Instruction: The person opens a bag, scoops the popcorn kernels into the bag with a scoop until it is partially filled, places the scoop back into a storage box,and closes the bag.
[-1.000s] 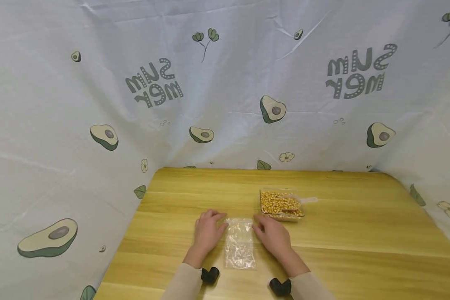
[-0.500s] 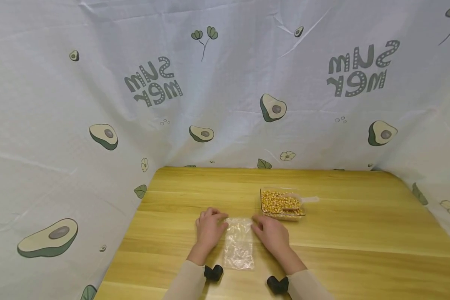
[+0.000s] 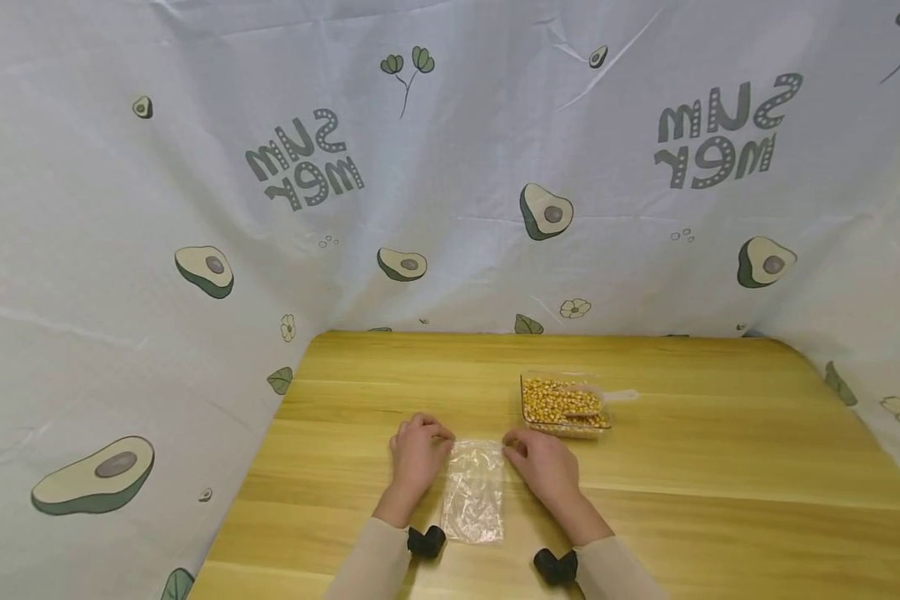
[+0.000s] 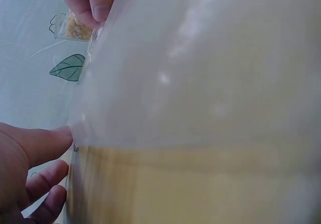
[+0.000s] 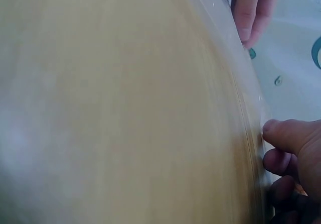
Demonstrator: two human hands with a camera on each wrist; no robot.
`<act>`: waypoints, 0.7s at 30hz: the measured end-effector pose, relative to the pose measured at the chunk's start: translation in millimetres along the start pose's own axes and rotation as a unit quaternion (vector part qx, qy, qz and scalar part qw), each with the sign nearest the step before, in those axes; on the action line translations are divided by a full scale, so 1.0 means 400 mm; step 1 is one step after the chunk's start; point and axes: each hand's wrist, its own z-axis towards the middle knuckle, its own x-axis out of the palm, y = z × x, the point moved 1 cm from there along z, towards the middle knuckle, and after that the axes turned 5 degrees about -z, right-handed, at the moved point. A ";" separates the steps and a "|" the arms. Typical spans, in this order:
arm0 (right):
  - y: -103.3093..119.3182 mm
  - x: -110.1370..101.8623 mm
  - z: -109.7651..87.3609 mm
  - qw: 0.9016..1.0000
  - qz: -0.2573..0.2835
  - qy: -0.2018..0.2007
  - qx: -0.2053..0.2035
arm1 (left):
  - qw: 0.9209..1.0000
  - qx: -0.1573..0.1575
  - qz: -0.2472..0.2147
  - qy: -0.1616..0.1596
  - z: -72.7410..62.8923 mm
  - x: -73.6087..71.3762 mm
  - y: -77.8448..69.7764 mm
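Note:
A clear plastic bag (image 3: 474, 493) lies between the two hands, its long side pointing toward the person. My left hand (image 3: 417, 454) pinches the bag's far left corner with thumb and fingertips, and my right hand (image 3: 546, 467) pinches the far right corner. In the left wrist view the transparent film (image 4: 190, 73) spans most of the picture, with the left hand (image 4: 25, 163) at its edge. The right wrist view shows the right hand's thumb and index finger (image 5: 277, 159) at the film's edge.
Behind the right hand stands a clear container (image 3: 570, 431) of yellow corn kernels (image 3: 547, 402). A pale scoop (image 3: 618, 396) lies in it, handle pointing right. Beneath is a wooden table (image 3: 720, 450), with a printed white cloth (image 3: 465, 150) hanging behind it.
The bag's near end has shifted slightly left and toward the person. Both hands stay almost where they were, at its far corners. The head view has tilted a little.

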 end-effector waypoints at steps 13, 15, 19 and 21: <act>-0.007 -0.005 0.003 1.000 0.008 0.001 0.006 | 1.000 -0.013 -0.010 0.007 -0.003 -0.004 -0.016; -0.008 -0.007 0.001 1.000 0.013 0.000 0.007 | 1.000 -0.019 -0.014 0.010 -0.004 -0.005 -0.019; -0.008 -0.015 -0.003 1.000 0.029 -0.002 0.010 | 0.999 -0.021 -0.022 0.010 -0.005 -0.012 -0.026; -0.006 -0.022 -0.005 0.999 0.044 -0.006 0.013 | 0.999 -0.022 -0.033 0.010 -0.005 -0.015 -0.030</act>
